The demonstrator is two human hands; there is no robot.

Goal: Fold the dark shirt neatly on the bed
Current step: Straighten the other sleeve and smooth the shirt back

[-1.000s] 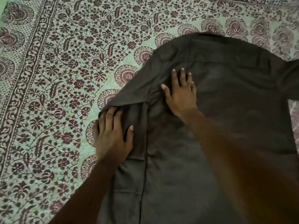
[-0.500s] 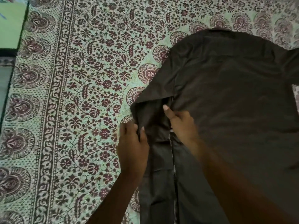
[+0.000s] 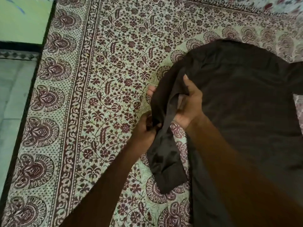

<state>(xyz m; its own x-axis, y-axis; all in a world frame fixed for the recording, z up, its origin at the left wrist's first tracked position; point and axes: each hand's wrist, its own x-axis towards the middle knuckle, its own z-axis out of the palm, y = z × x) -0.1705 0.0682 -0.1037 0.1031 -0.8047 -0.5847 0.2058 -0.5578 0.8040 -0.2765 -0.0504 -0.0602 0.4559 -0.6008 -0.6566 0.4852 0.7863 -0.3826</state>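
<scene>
The dark brown woven-cloth shirt (image 3: 246, 115) lies spread across the right half of the frame, on the bed covered by a pale green sheet printed with maroon flowers and paisley borders (image 3: 101, 89). Its body lies flat; one sleeve (image 3: 165, 154) at centre frame is raised off the sheet and hangs in a loose fold toward the lower centre.

The left hand (image 3: 146, 128) is closed around the sleeve cloth at the sleeve's left edge, its fingers wrapped into the fabric. The right hand (image 3: 188, 104) pinches the cloth near the shoulder seam, thumb on top and fingers curled beneath.

Handling judgement: the fabric appears light, soft and limp. It drapes and creases under its own weight, holds no shape, and shows a slight sheen, so it may slide on itself. It is not fragile. Take hold at seams and hems, namely the shoulder seam and the sleeve edge, since these give a straighter fold line than the open cloth. Smooth each fold flat with the palm to prevent trapped wrinkles.

Surroundings: the patterned sheet is bare to the left and above the shirt. The bed edge runs down the left of the frame, with a green wall panel (image 3: 24, 18) and a grey tiled floor (image 3: 13, 95) beyond. Nothing obstructs the fold; the person's own right forearm (image 3: 232, 161) crosses over the shirt body.
</scene>
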